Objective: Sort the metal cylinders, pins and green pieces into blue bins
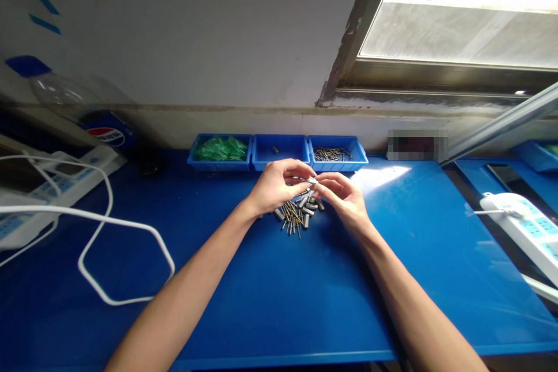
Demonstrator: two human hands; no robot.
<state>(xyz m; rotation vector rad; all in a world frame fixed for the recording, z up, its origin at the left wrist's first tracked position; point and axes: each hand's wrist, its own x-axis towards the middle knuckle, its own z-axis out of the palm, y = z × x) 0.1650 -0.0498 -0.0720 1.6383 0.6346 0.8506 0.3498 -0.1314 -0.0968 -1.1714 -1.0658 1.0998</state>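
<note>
My left hand (275, 187) and my right hand (347, 202) meet above the table, fingertips nearly touching. Between them they pinch a small silvery piece (312, 181), mostly covered by the fingers, so its kind is unclear. Directly below lies a loose pile on the blue table: thin brass-coloured pins with dark ends (293, 218) toward the left and front, and short grey metal cylinders or blocks (306, 221) mixed in at the right. My fingers hide the back of the pile.
Behind the hands stand three blue bins: one with green plastic packets (221, 149), a middle one (283, 156) with a small dark piece, and one with thin pins (333, 154). A white cable (108, 301) loops at left. Power strips (532, 224) and a bottle (104, 128) flank the table.
</note>
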